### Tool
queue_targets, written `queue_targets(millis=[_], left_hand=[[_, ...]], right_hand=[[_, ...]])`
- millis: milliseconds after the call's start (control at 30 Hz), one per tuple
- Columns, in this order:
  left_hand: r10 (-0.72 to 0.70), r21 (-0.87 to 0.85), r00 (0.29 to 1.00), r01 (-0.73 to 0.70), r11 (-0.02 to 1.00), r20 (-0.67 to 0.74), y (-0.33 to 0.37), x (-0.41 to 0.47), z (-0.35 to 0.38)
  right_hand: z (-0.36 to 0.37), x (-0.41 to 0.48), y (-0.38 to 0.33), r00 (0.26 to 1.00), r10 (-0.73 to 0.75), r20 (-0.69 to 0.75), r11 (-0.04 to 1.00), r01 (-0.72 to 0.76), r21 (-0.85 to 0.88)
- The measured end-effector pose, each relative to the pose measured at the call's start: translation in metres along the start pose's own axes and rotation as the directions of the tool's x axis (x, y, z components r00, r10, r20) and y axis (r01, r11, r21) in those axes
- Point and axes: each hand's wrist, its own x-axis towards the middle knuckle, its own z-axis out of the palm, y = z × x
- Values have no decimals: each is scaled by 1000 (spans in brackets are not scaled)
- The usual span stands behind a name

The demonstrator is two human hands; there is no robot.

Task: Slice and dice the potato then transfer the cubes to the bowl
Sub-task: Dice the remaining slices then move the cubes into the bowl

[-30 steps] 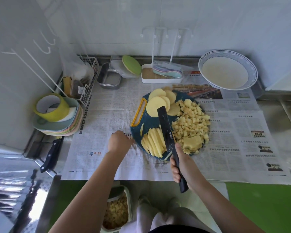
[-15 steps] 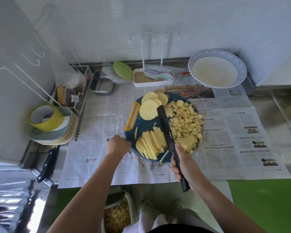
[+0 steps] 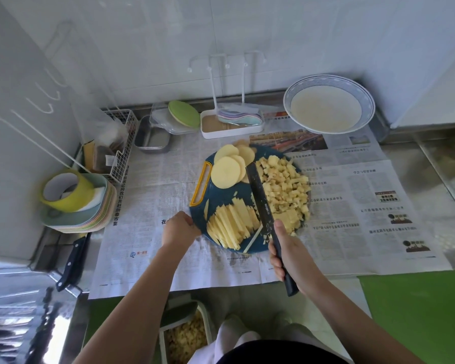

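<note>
A round dark blue cutting board with a yellow handle lies on newspaper. On it are round potato slices at the back left, potato sticks at the front, and a heap of potato cubes on the right. My right hand grips the black knife, whose blade lies across the board between sticks and cubes. My left hand holds the board's front-left edge. The white bowl with a blue rim stands at the back right.
A second knife lies at the counter's left edge. Stacked plates with a yellow tape roll, a wire basket, a metal tin and a spoon rack line the left and back. A bin of cubes sits below.
The view has shifted slightly. My hands, the knife and the board stay in nearly the same positions relative to each other.
</note>
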Motion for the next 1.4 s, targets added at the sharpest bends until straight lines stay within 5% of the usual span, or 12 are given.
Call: queue_targets(millis=[333, 600, 867, 1133, 1400], left_hand=[[-2, 77, 996, 8, 997, -84, -2, -5, 5], [-17, 92, 1000, 18, 996, -10, 2, 3, -14], [106, 15, 993, -105, 994, -56, 42, 16, -16], [59, 197, 998, -51, 979, -34, 56, 31, -13], [-34, 157, 999, 33, 987, -1, 46, 28, -17]], right_hand=[[-2, 1, -3, 1000, -16, -20, 1000, 15, -7], [-4, -3, -1, 998, -49, -24, 999, 49, -25], [-11, -7, 1, 997, -60, -46, 998, 60, -7], [-17, -10, 6, 995, -61, -80, 998, 62, 8], [-17, -11, 5, 995, -53, -78, 999, 53, -3]])
